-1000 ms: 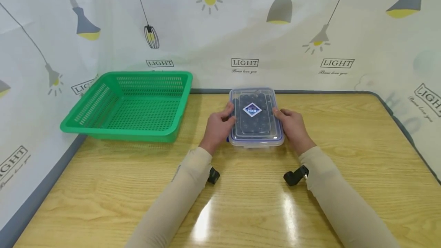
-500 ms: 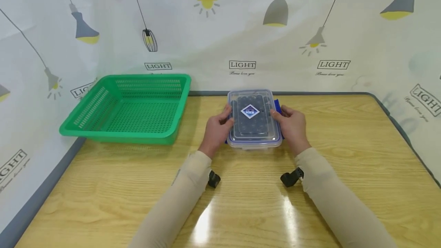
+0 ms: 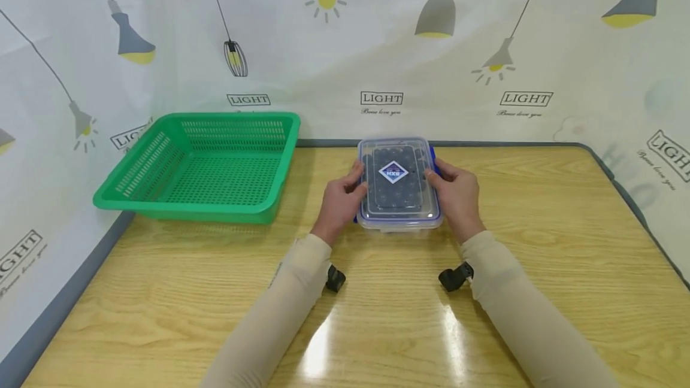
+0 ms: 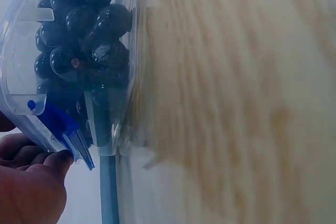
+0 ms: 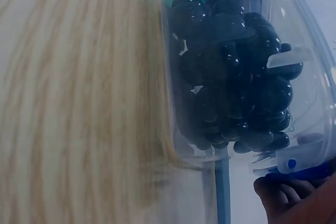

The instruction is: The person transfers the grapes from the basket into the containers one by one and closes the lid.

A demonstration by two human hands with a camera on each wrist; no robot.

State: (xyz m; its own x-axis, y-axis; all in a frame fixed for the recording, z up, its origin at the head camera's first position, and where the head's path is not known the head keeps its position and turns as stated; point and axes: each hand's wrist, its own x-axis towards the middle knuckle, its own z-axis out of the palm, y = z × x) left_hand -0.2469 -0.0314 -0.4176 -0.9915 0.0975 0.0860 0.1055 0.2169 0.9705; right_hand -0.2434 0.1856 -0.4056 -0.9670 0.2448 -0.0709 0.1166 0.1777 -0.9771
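Observation:
A clear lidded food container (image 3: 399,196) with a blue seal and a diamond-shaped label lies flat on the table in the head view. Dark round fruit (image 4: 107,56), seemingly grapes, shows through its walls in both wrist views. My left hand (image 3: 341,199) holds its left side, thumb at the lid's edge, fingertips touching a blue side latch (image 4: 60,124) that stands away from the wall. On the opposite side, my right hand (image 3: 458,196) grips with the thumb on the lid and curled fingers at the right blue latch (image 5: 310,172), which also juts outward.
A green plastic basket (image 3: 277,208) with slotted walls stands left of the container. The wooden table (image 3: 388,328) meets a printed backdrop (image 3: 388,52) at the back. A small black wrist camera (image 3: 455,278) sits on the right wrist, another on the left.
The right blue latch, hidden a second ago, came into view jutting outward beside the right hand. The right fingers shifted slightly there; the left hand stays about the same. The container remains in place.

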